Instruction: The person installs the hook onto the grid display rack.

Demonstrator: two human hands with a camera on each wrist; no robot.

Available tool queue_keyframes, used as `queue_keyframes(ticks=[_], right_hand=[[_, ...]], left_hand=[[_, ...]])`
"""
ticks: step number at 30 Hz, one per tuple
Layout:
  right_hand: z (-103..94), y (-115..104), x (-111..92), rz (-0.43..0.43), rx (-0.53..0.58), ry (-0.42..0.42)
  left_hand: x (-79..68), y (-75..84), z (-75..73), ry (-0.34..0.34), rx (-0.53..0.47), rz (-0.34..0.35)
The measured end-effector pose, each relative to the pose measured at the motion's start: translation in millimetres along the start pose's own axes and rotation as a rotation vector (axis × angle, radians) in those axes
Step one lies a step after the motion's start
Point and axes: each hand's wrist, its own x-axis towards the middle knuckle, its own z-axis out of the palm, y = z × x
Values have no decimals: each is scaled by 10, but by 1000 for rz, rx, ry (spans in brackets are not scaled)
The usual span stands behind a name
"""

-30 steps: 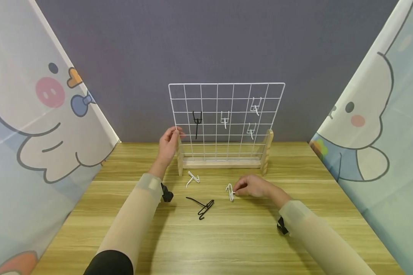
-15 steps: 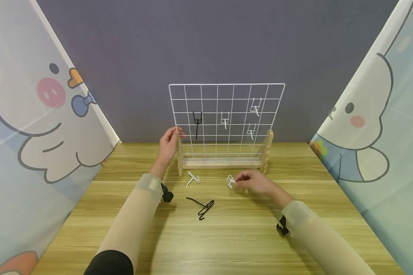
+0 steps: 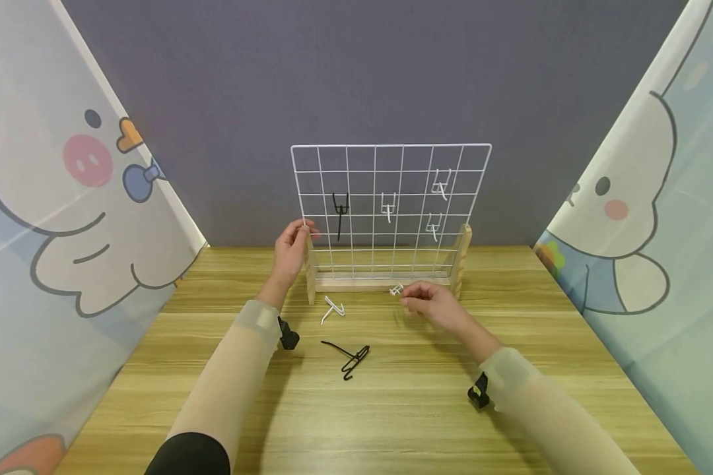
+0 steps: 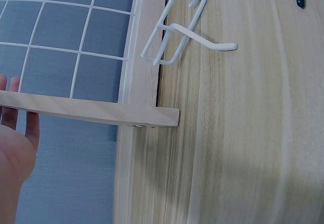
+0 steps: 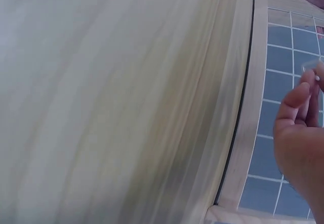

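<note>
My left hand holds the left wooden post of a stand carrying a white wire grid panel. In the left wrist view its fingers show on both sides of the post. My right hand pinches a small white wire hook between thumb and fingertips, in front of the stand's base bar; the fingers partly hide it in the right wrist view. On the table lie another white hook and a black hook.
On the grid hang a black hook at left, a white hook mid-panel and two white hooks at right, one upper, one lower. A grey wall stands behind, with printed curtains on both sides of the wooden table.
My right hand has lifted the white hook from the table and carried it forward toward the grid, turning it on the way. My left hand stays on the post.
</note>
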Motion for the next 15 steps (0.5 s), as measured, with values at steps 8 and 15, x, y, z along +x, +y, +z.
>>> queue_keyframes(ticks=[8, 15], right_hand=[[96, -180, 131, -1, 87, 147], [142, -337, 277, -7, 152, 205]], left_hand=[[-7, 10, 0, -5, 2, 4], [-7, 9, 6, 3, -8, 8]])
